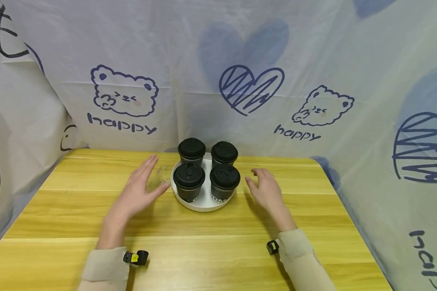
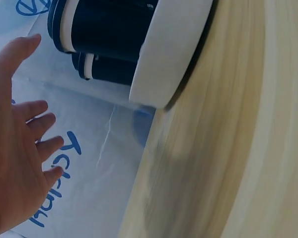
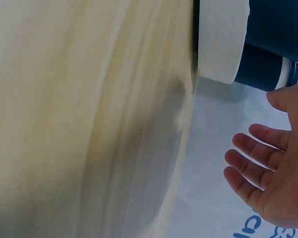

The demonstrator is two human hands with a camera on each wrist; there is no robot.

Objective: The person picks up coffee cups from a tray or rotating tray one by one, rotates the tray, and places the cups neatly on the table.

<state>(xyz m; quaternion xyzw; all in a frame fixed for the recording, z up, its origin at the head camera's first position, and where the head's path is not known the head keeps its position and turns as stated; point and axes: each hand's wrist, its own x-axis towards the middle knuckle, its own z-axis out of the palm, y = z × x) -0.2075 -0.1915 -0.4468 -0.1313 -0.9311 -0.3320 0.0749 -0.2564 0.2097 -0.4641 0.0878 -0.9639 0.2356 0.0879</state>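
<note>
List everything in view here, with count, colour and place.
cups: four, dark, upright on the tray, two by two
lids: four, black, one per cup
tray: one, white, round, on the table
table: one, yellow wood-grain, below everything
cloth backdrop: count unclear, whitish with blue drawings, behind and beside the table
wrist devices: two, black, one at each cuff
sleeves: two, beige, on the forearms
left hand: one, bare, left of tray
right hand: one, bare, right of tray
</note>
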